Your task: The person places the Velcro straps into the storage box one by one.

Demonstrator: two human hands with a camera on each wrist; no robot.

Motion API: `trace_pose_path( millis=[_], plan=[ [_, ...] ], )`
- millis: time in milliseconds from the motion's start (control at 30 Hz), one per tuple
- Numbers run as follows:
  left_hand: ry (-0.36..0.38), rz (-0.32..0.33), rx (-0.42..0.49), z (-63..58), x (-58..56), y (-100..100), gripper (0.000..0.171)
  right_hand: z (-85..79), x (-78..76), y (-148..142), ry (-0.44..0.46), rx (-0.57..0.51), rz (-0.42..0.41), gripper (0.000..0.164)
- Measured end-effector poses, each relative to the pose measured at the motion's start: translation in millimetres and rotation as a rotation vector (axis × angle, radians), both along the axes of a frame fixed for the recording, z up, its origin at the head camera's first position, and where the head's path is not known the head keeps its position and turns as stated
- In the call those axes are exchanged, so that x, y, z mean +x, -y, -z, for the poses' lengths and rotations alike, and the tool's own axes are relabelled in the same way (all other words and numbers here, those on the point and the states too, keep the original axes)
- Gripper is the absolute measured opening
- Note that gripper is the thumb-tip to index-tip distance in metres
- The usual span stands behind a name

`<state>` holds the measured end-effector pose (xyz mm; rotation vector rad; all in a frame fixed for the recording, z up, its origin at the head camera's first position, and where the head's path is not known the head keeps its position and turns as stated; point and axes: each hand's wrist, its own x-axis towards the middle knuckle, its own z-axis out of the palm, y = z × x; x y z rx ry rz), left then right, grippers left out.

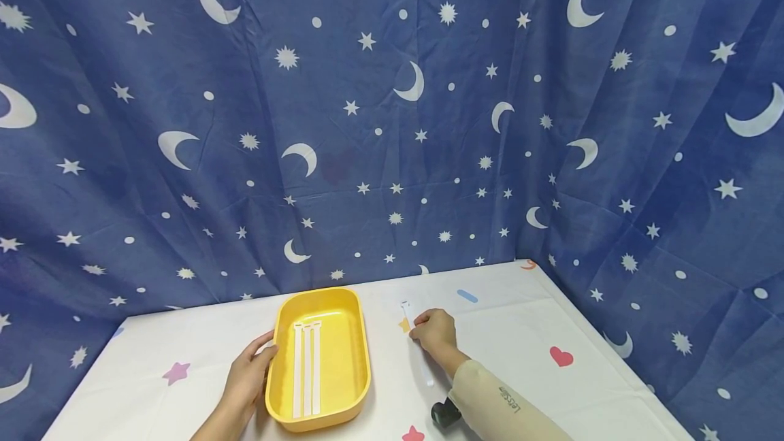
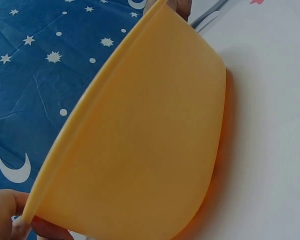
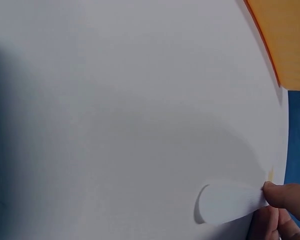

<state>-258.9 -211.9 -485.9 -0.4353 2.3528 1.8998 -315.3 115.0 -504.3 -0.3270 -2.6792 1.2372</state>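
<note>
A yellow plastic tray (image 1: 344,366) stands on the white tablecloth, its long side toward my left hand (image 1: 246,371). That hand holds the left rim, with thumb and fingers on either side of the edge in the left wrist view. Inside the tray, 3 white slotted straps (image 1: 307,369) lie side by side along its left half. To the right of the tray, my right hand (image 1: 436,333) pinches another white strap (image 3: 227,204) between thumb and fingers. Its slotted end points away from me; the rounded tail extends toward me, close above or on the cloth.
The tablecloth (image 1: 502,359) carries printed hearts and stars. A dark rounded object (image 1: 446,414) shows at my right forearm, partly hidden by the sleeve. A blue curtain (image 1: 367,155) with moons and stars hangs behind the table and along the right side.
</note>
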Motion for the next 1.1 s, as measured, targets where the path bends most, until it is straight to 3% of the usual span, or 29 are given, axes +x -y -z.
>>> trace_pose_path(
  millis=[1100],
  plan=[
    [0.025, 0.008, -0.005, -0.1, -1.9, 0.3, 0.053, -5.0, -5.8, 0.4, 0.06, 0.056, -0.031, 0.018]
  ],
)
